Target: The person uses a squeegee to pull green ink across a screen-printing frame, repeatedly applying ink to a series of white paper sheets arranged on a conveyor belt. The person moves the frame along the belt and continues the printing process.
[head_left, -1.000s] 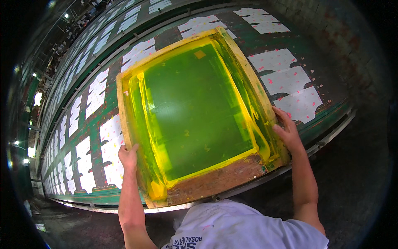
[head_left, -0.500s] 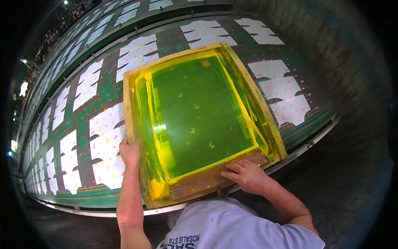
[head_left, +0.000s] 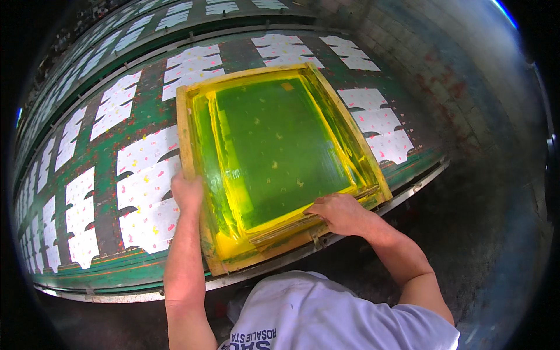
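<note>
Two hands — left grip [head_left: 186, 191] and right grip [head_left: 338, 213] clamp yellow screen frame [head_left: 192, 99] on green table [head_left: 146, 125] — brick wall [head_left: 466, 87].

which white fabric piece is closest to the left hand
The speckled white piece just left of the wooden screen frame, right beside the left hand; the other white pieces lie farther along the table.

A framed printing screen [head_left: 274, 151] lies flat on a long table [head_left: 105, 265] in the middle of the frame. The left hand [head_left: 186, 192] rests on its left edge and the right hand [head_left: 338, 211] on its near edge. Cut fabric pieces [head_left: 146, 186] lie in rows to the left, right and behind, and a wall [head_left: 466, 76] fills the upper right.
</note>
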Demonstrator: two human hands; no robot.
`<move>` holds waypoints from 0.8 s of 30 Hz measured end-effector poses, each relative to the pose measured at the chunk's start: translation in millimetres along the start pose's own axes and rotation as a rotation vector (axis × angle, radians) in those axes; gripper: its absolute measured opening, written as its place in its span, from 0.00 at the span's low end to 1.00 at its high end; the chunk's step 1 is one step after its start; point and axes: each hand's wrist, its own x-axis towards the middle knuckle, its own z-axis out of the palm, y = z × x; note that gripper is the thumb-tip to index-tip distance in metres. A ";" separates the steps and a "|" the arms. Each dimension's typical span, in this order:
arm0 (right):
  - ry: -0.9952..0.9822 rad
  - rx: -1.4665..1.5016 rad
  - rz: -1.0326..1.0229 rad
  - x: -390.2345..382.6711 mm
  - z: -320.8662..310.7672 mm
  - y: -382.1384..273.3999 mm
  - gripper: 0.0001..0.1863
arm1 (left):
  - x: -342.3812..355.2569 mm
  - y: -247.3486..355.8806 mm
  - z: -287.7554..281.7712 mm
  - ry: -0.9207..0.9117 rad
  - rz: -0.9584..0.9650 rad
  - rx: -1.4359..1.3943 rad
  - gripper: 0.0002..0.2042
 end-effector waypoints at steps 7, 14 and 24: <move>0.195 -0.060 0.015 -26.0 45.6 -9.0 0.38 | -3.2 7.0 2.4 -0.022 -0.089 -0.054 0.19; 0.369 -0.175 -0.073 24.8 58.3 20.5 0.32 | -5.0 16.1 -6.2 -0.041 -0.129 -0.122 0.21; 0.444 -0.106 -0.145 205.5 3.7 116.7 0.31 | -7.0 15.8 1.3 0.072 -0.126 0.039 0.21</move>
